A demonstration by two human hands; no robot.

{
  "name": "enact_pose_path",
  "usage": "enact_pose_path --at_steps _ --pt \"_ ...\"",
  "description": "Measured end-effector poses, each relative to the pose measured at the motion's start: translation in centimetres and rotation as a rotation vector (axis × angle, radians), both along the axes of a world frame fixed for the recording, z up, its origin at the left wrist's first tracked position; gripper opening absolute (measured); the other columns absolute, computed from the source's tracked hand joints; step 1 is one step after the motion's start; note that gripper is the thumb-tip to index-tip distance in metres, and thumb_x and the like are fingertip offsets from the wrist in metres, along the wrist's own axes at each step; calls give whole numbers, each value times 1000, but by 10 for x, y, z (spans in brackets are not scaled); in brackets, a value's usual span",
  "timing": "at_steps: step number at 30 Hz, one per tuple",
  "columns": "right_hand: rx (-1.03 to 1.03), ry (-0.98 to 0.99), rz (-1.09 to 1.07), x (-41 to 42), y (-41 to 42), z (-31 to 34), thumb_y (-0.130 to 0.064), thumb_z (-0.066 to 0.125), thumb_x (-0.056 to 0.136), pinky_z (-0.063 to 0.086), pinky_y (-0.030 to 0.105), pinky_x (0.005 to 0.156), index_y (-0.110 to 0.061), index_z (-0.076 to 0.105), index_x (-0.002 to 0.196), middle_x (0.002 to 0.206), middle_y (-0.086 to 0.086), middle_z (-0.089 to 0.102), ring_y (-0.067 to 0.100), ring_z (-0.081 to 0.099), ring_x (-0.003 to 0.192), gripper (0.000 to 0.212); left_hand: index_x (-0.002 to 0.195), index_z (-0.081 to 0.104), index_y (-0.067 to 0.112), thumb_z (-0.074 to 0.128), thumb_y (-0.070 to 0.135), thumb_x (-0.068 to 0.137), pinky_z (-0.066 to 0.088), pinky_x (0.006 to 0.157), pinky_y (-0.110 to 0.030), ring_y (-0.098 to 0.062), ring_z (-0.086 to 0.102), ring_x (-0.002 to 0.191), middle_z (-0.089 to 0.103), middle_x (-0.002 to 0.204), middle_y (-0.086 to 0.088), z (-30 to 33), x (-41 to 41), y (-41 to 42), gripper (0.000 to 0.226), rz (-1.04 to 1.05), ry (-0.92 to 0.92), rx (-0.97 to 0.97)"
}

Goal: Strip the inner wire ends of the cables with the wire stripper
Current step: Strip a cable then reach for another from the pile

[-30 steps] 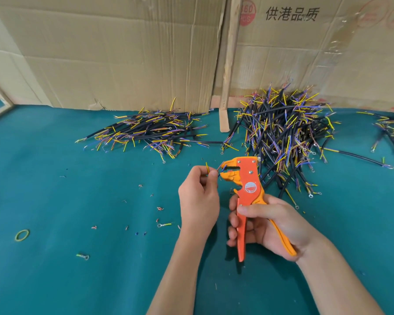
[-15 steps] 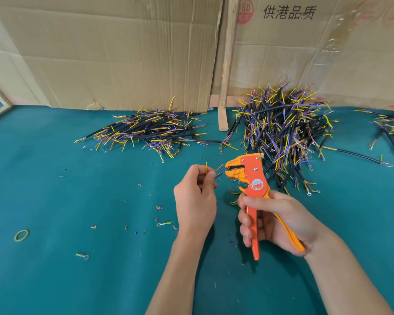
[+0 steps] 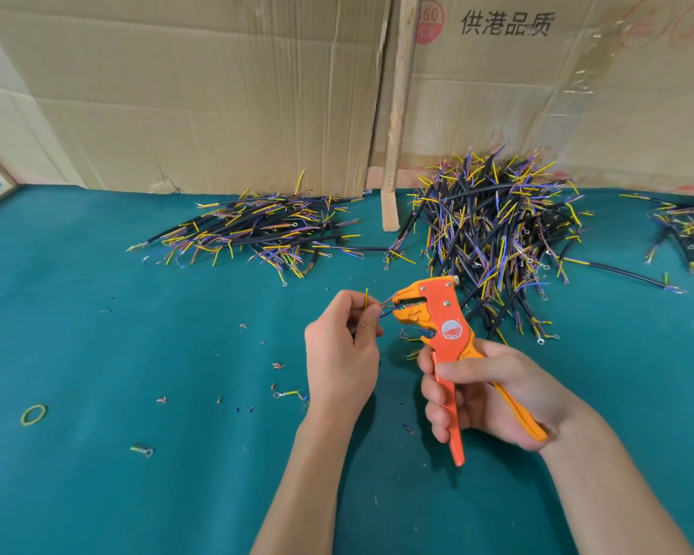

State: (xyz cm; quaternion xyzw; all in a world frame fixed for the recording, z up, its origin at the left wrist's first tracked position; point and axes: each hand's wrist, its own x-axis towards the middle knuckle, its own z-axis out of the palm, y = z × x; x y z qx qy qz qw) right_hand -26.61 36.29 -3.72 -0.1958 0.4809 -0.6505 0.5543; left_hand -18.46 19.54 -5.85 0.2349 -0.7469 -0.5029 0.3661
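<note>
Two hands work together above the table (image 3: 97, 494): the left hand (image 3: 341, 354) pinches a cable's inner wires (image 3: 373, 306) to feed one end into the head of the wire stripper (image 3: 437, 314), whose handles the right hand (image 3: 485, 398) grips, probably ready to squeeze.

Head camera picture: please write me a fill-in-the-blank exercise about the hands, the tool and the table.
1. The right hand grips the handles of the orange ____.
2. The left hand pinches a cable's thin ____ at the tool's nose.
3. A yellow-green ____ band lies on the table at far left.
4. The table cover is ____ in colour.

Missing words: wire stripper; wires; rubber; teal
</note>
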Motion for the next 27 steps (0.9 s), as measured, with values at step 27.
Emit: enact_pose_path --at_steps 27 --pt "-44 -13 -117 7 -9 0 -15 84 75 53 47 63 -6 60 97 76 19 52 35 56 64 34 88 62 19 58 11 100 41 62 -11 -7 52 68 63 77 6 0 -3 -3 15 88 29 50"
